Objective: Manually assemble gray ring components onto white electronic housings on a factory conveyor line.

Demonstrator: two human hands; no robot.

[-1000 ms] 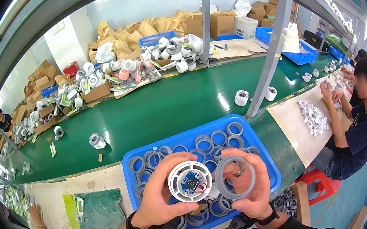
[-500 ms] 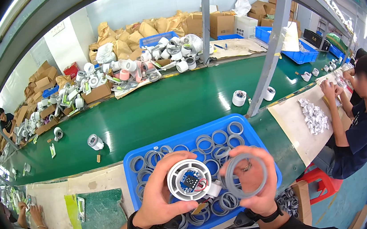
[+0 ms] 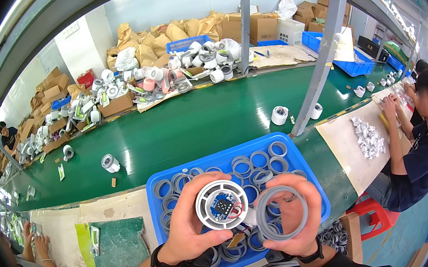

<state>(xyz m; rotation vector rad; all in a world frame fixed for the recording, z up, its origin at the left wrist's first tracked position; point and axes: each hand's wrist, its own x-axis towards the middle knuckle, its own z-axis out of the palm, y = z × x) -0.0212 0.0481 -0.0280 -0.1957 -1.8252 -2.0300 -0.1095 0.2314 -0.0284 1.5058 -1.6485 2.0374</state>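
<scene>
My left hand (image 3: 185, 235) is wrapped round a white round housing (image 3: 199, 210), its open face up. Inside it sit a blue circuit board (image 3: 222, 204) and red wires. My right hand (image 3: 306, 212) grips a grey ring (image 3: 262, 226) between thumb and fingers, just right of the housing. A small gap separates the ring from the housing's round rim; a white stub shows between them. Beneath both hands lies a blue tray (image 3: 317, 195) holding many similar grey rings (image 3: 278, 149).
Beyond the tray runs a green conveyor belt (image 3: 186, 120) carrying white housings (image 3: 279, 115). A grey metal post (image 3: 317, 70) rises right of the tray. A green mat (image 3: 119, 253) lies on the bench at left. Another person (image 3: 415, 138) works at right; a co-worker's hands (image 3: 40, 245) show at left.
The ring in my right hand has moved slightly left and down, nearer the housing. My left hand still holds the housing, which is turned a little.
</scene>
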